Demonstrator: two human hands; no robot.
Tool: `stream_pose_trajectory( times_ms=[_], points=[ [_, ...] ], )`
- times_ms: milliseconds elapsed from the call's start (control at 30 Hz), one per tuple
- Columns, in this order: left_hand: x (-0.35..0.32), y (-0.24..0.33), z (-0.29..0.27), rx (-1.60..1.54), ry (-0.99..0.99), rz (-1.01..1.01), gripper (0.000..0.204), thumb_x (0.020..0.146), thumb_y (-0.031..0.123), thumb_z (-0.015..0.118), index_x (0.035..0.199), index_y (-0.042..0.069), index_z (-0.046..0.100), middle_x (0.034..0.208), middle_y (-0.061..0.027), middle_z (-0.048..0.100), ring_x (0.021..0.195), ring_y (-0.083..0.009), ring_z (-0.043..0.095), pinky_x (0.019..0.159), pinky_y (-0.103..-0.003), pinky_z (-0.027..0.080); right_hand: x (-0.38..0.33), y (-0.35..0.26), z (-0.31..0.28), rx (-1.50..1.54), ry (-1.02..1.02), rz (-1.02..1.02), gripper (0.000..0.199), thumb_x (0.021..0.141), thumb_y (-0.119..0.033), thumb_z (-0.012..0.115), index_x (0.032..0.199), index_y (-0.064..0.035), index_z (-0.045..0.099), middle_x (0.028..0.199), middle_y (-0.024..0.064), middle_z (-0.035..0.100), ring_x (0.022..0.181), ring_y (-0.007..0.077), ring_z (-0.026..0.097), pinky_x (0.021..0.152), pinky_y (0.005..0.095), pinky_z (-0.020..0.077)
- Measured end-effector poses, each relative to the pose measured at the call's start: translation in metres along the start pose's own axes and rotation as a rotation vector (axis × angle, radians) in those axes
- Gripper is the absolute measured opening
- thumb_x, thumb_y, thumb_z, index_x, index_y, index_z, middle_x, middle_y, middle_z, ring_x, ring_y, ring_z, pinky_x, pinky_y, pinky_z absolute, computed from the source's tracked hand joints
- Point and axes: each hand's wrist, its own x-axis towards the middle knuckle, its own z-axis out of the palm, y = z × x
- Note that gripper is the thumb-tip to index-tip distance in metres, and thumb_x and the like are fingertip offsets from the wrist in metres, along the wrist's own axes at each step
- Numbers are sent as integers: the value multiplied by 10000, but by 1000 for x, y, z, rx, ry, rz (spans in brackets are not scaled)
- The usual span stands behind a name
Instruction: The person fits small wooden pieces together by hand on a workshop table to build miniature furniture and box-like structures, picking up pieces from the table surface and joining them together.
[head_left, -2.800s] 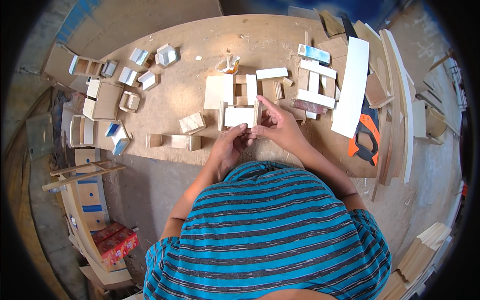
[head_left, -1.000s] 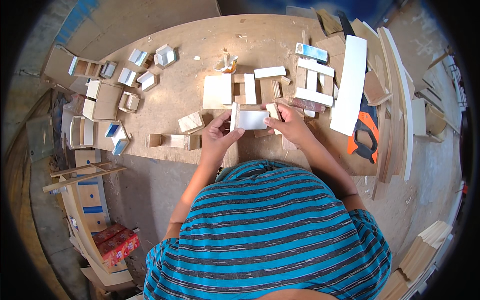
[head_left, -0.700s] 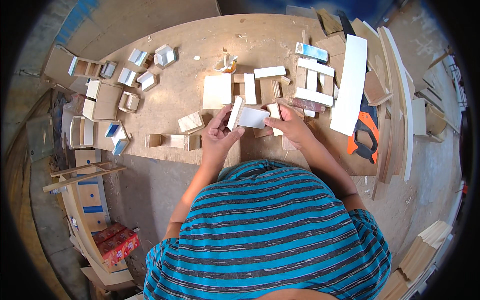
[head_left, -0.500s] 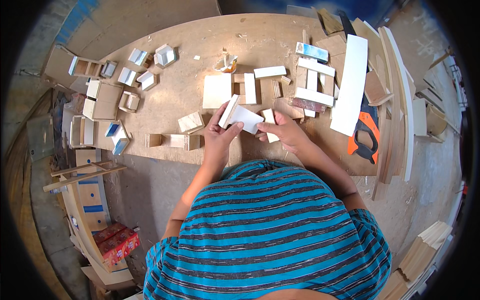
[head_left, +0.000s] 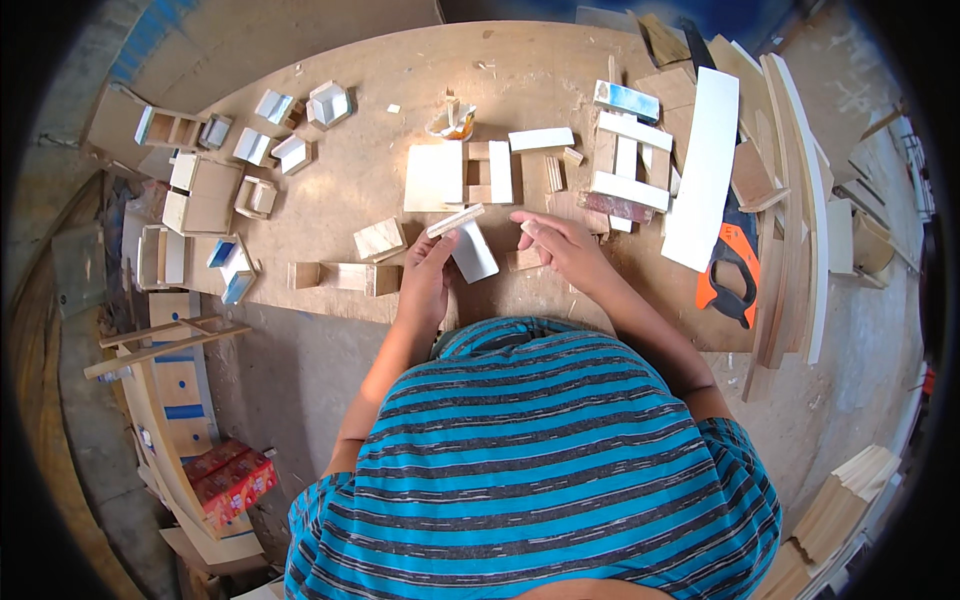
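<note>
My left hand (head_left: pixel 428 272) is closed on a small wooden piece, a white board (head_left: pixel 474 252) with a narrow strip (head_left: pixel 456 220) set across its upper end. Just to the right, my right hand (head_left: pixel 562 250) hovers near it with the index finger stretched out and other fingers partly curled. A pale spot shows by its fingertips; I cannot tell what it is. Under that hand, a small wooden block (head_left: pixel 522 260) lies on the table. Beyond both hands sit a square white board (head_left: pixel 433 178) and a small white-topped frame (head_left: pixel 500 175).
Small wooden assemblies (head_left: pixel 205 195) cluster at the table's left. A small container (head_left: pixel 452 122) with orange on it stands at the back. White-topped pieces (head_left: pixel 630 185), a long white board (head_left: pixel 703 170) and a handsaw with an orange handle (head_left: pixel 732 275) lie at right.
My left hand has turned the white board piece so the board points downward. My right hand has let go of the small block and moved slightly away from the piece.
</note>
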Motion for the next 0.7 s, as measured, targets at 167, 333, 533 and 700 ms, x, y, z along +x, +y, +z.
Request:
stream_pose_trajectory(
  times_ms=[167,333,533,700],
  points=[
    [0,-6,-4,-14,-47,-7,201,914,141,598,1097,58,603,985,-10,653,885,-85,604,791,-235,466,2,4,0,219,0,-4,395,967,-230,492,1296,-14,529,995,57,616,760,69,537,693,228,471],
    [-3,-7,-4,123,-165,51,263,893,103,620,1146,36,590,1049,-25,648,982,-87,565,907,-247,407,0,-4,3,63,19,-199,386,946,-129,535,1315,-21,501,1094,44,603,845,60,520,773,229,456],
    [-4,-11,-6,135,-158,63,289,873,60,644,1154,30,581,1037,-7,642,965,-75,556,880,-241,421,1,-11,4,206,37,-238,388,948,-114,534,1313,-15,452,1204,68,585,997,95,530,861,250,448],
    [-8,-13,-2,202,-180,124,283,876,57,648,1147,29,575,1032,-9,639,948,-74,557,828,-233,449,-4,-31,-2,323,68,-315,380,959,-138,525,1304,-17,422,1231,111,568,1106,152,544,931,318,460]
  ],
)
